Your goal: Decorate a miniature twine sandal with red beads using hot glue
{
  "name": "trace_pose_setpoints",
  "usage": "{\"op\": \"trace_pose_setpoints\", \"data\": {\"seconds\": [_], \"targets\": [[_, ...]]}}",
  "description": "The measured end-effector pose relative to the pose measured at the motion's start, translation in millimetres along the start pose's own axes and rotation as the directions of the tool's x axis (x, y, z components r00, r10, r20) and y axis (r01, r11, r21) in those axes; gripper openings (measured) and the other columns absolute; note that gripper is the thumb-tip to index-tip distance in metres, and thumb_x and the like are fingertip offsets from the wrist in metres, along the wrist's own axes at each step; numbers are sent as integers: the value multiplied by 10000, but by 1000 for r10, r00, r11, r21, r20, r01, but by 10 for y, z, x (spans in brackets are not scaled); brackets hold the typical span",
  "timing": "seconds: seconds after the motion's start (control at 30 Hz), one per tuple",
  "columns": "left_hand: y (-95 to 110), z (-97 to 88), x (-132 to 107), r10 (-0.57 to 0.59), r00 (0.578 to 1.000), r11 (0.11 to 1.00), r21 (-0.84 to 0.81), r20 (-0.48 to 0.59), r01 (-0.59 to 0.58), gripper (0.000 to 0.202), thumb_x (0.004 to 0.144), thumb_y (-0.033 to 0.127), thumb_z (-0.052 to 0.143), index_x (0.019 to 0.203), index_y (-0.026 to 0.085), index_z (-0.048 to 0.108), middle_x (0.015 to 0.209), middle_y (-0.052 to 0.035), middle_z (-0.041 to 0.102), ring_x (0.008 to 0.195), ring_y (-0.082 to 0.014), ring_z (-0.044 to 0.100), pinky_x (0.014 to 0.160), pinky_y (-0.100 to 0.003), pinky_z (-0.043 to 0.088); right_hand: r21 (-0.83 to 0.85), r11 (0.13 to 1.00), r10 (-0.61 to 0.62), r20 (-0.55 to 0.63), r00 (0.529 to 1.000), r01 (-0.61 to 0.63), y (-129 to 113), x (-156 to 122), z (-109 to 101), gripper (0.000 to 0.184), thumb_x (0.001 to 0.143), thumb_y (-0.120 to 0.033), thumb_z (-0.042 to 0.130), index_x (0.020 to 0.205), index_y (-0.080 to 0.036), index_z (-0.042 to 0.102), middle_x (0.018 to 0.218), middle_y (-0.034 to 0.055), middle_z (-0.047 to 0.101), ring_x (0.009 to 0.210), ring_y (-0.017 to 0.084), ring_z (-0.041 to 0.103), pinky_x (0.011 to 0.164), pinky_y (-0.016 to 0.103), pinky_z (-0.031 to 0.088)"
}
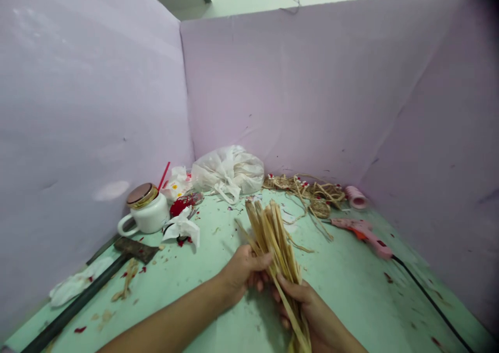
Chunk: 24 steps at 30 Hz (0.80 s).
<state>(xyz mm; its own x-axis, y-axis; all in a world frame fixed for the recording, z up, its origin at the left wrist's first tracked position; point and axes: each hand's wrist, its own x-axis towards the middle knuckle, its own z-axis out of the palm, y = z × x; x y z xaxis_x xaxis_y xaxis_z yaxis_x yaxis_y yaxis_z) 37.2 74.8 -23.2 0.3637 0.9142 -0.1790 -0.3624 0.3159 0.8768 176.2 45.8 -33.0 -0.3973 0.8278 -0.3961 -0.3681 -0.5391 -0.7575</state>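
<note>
A bundle of dry, straw-coloured plant strips (277, 233) is held between both hands above the green tabletop, its cut ends pointing away from me. My left hand (247, 272) pinches the left side of the bundle with thumb and fingers. Lower down, my right hand (298, 301) wraps round the same bundle, thumb across the front. One long strip runs down past the right thumb, and the near end of the bundle leaves the bottom of the view. Some fingertips are hidden behind the strips.
At left lie a hammer-like tool with an axe-shaped head (136, 249) and a white lidded mug (150, 215). A white plastic bag (230, 171) sits at the back. Braided cord (312, 189), a pink spool (356, 197) and a pink glue gun (364, 233) with black cable are at right. Lilac panels enclose three sides.
</note>
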Motion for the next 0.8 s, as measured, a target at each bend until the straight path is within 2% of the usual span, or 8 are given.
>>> {"op": "trace_pose_setpoints", "data": {"seconds": [0.13, 0.27, 0.43, 0.5, 0.57, 0.67, 0.73, 0.8], "targets": [[85, -132, -3, 54, 996, 997, -45, -75, -58, 378, 599, 358, 711, 860, 131, 558, 610, 2, 566, 418, -50, 452, 318, -133, 276, -13, 1000, -19, 85, 996, 20, 57, 17, 20, 357, 604, -433, 723, 661, -161, 498, 422, -112, 316, 332, 24, 241, 310, 150, 303], [125, -177, -32, 146, 983, 988, 67, -113, -139, 465, 569, 388, 736, 899, 121, 546, 610, 9, 562, 412, -43, 428, 328, -139, 269, -125, 990, -60, 61, 996, 67, 101, 35, 2, 382, 600, -456, 722, 754, -147, 558, 478, -49, 488, 370, 72, 429, 360, 192, 372], [85, -81, -56, 256, 957, 954, 192, -135, -229, 521, 532, 491, 730, 851, 126, 541, 537, 33, 536, 408, -59, 422, 376, -166, 316, -89, 994, -50, 65, 997, 56, 153, 65, -36, 486, 551, -467, 750, 863, -121, 610, 731, 74, 656, 545, 149, 597, 473, 248, 459], [49, -50, -55, 291, 951, 946, 177, -101, -270, 544, 530, 528, 713, 859, 131, 539, 573, 17, 555, 462, -89, 473, 416, -183, 351, -110, 993, -33, 32, 999, 36, 167, 76, -52, 437, 572, -477, 734, 809, -130, 616, 670, 52, 647, 497, 130, 575, 470, 248, 457], [22, -46, -58, 304, 951, 935, 205, -48, -289, 560, 552, 562, 679, 881, 128, 549, 588, 11, 550, 473, -92, 467, 427, -188, 351, -140, 990, -13, 42, 999, 19, 169, 80, -66, 388, 605, -502, 704, 670, -137, 589, 462, -17, 532, 391, 86, 484, 426, 214, 411], [45, -100, -78, 265, 964, 881, 402, 18, -249, 516, 644, 584, 578, 874, 122, 571, 570, 19, 509, 434, -76, 415, 413, -190, 338, -147, 989, -15, 47, 999, 22, 134, 78, -99, 408, 625, -524, 680, 577, -148, 529, 362, -90, 322, 328, 36, 323, 371, 167, 318], [122, -183, -91, 273, 961, 784, 589, -45, -195, 424, 731, 543, 485, 805, 138, 583, 548, 20, 490, 451, -92, 437, 442, -201, 366, -173, 984, -50, -6, 999, 49, 88, 86, -133, 409, 630, -528, 673, 586, -147, 532, 387, -93, 313, 335, 27, 286, 356, 156, 283], [239, -306, -85, 349, 924, 690, 711, -159, -138, 317, 767, 451, 464, 739, 160, 587, 608, -4, 534, 570, -124, 504, 541, -217, 409, -232, 971, -68, -63, 996, 51, 42, 107, -161, 414, 640, -541, 655, 603, -141, 552, 393, -81, 348, 335, 34, 308, 354, 162, 281]]}}
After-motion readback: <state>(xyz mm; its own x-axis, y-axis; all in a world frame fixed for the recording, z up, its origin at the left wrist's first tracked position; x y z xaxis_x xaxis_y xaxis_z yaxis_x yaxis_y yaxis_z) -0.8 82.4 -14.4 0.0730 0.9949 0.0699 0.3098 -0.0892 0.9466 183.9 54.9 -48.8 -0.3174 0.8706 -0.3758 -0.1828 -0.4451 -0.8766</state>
